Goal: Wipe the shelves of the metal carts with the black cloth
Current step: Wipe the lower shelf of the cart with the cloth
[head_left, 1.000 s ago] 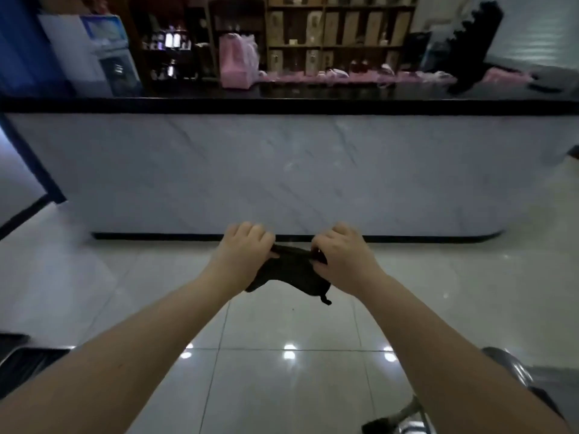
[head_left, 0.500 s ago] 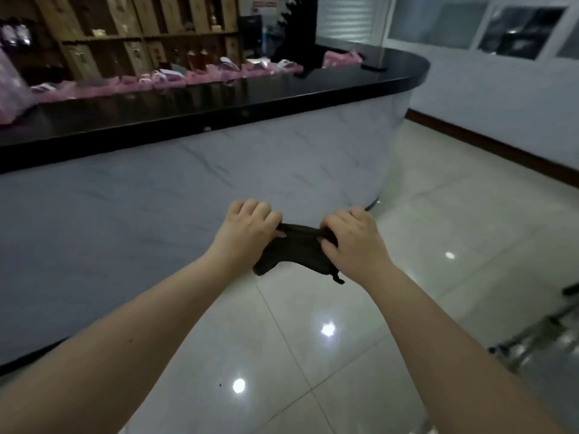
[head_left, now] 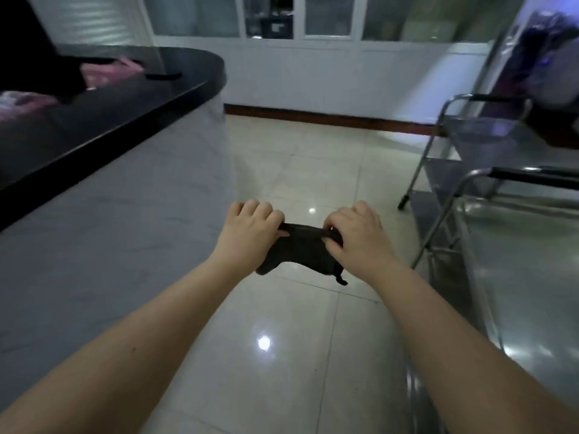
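Just then we held the black cloth (head_left: 300,250) stretched between both hands, in the air above the glossy tiled floor (head_left: 282,371). Our left hand (head_left: 250,233) had its fingers curled over the cloth's left end and pinched it tight. Our right hand (head_left: 360,236) gripped the other end the same way, fingers folded down over the bunched top edge. Between the two grips the cloth ran taut along its top and sagged below, with a small loose corner hanging under the right hand.

To the right of the grip stood the nearer metal cart (head_left: 526,277), its shiny shelf beside our right forearm; neither hand touched it. A second metal cart (head_left: 488,136) stood beyond the first, ahead and right of the grip. Left of the grip rose the marble-fronted counter (head_left: 125,214) with its black top, where blurred pink shapes (head_left: 106,72), perhaps packets, lay.
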A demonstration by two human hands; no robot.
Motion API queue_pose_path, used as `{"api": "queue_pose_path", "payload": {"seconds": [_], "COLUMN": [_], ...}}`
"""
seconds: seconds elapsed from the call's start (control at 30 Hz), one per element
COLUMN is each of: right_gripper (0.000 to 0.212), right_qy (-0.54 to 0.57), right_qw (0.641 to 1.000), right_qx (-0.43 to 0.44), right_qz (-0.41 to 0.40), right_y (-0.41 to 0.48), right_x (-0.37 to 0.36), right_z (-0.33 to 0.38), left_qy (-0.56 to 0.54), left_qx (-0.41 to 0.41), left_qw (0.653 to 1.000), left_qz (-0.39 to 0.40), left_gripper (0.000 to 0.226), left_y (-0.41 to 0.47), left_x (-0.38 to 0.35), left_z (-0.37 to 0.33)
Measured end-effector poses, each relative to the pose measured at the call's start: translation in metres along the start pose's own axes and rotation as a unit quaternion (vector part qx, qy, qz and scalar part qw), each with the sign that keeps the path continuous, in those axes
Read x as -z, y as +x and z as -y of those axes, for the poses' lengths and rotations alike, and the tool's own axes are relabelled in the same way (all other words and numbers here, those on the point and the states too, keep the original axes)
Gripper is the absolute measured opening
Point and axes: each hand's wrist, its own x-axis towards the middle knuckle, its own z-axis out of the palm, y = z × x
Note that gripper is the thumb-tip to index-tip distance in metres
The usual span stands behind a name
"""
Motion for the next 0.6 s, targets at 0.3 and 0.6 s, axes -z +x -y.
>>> {"api": "queue_pose_path", "payload": {"seconds": [0.3,0.6], "right_gripper": [0.012,0.013], "right_qy": [-0.091,-0.039], "right_qw": [0.958,0.870], "right_qx": [-0.271,-0.490], "right_qz": [0.017,-0.043], "right_y": [0.004,-0.046], "right_x": [-0.004,-0.055], "right_z": [-0.114,-0.231], "left_qy": [-0.176,-0.249], "left_qx": [-0.168,-0.350], "left_qw": [0.970,0.898], "left_qz": [-0.004,0.092], "left_gripper": [0.018,0.016], "left_y": [0.178,0.276], "left_x": [-0.130,-0.238], "left_z": [-0.074,-0.194]}}
